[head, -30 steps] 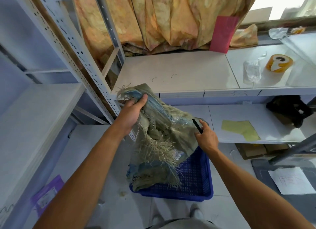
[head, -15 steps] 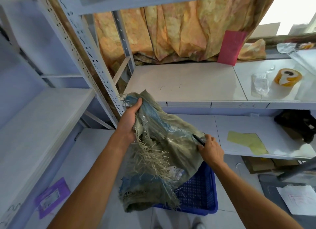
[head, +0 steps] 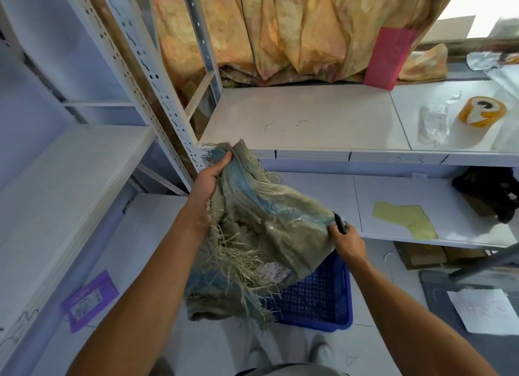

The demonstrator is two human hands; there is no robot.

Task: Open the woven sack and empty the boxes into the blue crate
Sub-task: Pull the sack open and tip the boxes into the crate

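White metal shelving lines a storeroom corner, with a bare white shelf board [head: 56,184] well left of the left hand and a purple card [head: 90,301] lying on the pale surface below it. A perforated white upright [head: 146,75] rises just beyond that hand, and an orange patterned curtain [head: 295,30] hangs behind the racks. The left hand [head: 209,179] has its fingers curled tight round the bunched upper end of a frayed grey-green woven sack [head: 266,235] with blue stripes, which is held aloft between the hands. The sack's loose fibres hang over a blue perforated plastic crate [head: 317,300] on the floor below and between the hands, hiding much of the crate's inside. The right hand [head: 346,241] is closed, pinching the sack's far edge, with a slim black tool [head: 339,223] sticking up from the same grip. To the right of that hand, a yellow sheet [head: 404,220] lies on the lower shelf. Above it, on the middle shelf, are a clear plastic bag [head: 434,121] and a yellow tape roll [head: 481,111], and a pink card [head: 389,57] leans against the curtain.
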